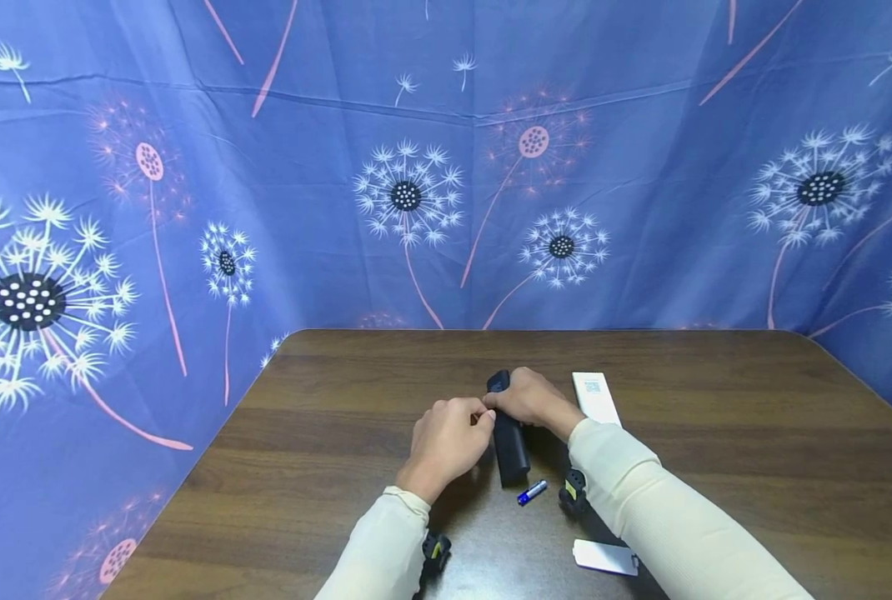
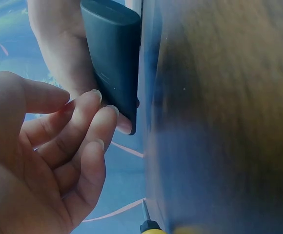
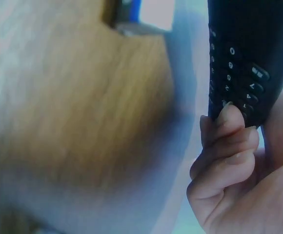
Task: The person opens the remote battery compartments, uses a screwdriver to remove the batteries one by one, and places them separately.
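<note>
A long black remote control [image 1: 511, 450] is over the table, between the two hands. My right hand [image 1: 533, 397] grips its far end; in the right wrist view the fingers curl against the face with white-marked keys [image 3: 232, 73]. Close against its left side is my left hand [image 1: 449, 437], fingers curled and thumb meeting the index finger. Nothing shows in that pinch. In the left wrist view, its fingertips [image 2: 111, 114] appear to touch or nearly touch the remote's smooth back. A blue and silver battery [image 1: 532, 492] lies just off the remote's near end.
To the right, a white box [image 1: 594, 396] with teal print lies partly behind the right forearm. A flat white piece [image 1: 605, 557] sits near the front, beside the right sleeve. What looks like a screwdriver [image 2: 150, 225] shows low in the left wrist view.
</note>
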Tool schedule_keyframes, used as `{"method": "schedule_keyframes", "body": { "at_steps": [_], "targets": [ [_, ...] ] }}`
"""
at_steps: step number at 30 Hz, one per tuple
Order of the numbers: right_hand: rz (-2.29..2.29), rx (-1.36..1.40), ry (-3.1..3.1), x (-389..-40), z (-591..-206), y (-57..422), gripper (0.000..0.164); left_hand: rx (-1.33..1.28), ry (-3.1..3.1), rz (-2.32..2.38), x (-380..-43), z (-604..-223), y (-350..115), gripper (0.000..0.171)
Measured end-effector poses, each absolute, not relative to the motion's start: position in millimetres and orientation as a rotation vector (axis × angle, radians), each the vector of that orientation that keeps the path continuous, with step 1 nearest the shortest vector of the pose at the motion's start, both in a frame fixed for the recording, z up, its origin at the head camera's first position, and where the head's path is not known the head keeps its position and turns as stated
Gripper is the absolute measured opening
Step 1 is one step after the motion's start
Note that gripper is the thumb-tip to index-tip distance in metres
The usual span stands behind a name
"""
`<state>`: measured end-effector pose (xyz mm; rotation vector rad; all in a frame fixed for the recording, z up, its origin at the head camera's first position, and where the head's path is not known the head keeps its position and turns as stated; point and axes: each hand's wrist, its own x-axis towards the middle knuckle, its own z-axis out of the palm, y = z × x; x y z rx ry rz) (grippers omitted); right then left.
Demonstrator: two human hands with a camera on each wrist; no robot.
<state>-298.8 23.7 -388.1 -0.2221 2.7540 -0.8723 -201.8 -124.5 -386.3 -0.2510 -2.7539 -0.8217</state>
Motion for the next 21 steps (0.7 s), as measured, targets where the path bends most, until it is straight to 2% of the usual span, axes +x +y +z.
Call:
{"method": "schedule_keyframes", "body": {
  "at_steps": [21],
  "targets": [
    [-1.191, -0.218, 2.632, -285, -376, 50, 0.042, -0.224, -2.797, -0.829, -201, -388, -123, 0.019]
  ]
}}
